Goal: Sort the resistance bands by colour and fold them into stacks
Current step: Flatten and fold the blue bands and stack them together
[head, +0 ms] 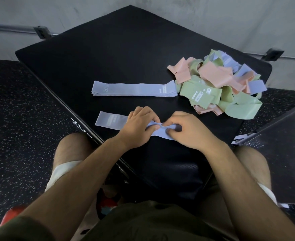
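A lavender-blue resistance band (111,121) lies flat across the near part of the black mat (108,54). My left hand (138,126) and my right hand (186,129) meet at its right half, and both pinch the band, which puckers between them. Farther back lies a neat flat stack of blue bands (134,89). To the right sits a tangled pile of pink, green and blue bands (219,82), whose left edge touches the blue stack's right end.
The mat is a raised black pad with its corner pointing away from me. Speckled dark floor (21,110) surrounds it. A perforated dark panel (282,153) stands at the right. My knees are under the mat's near edge.
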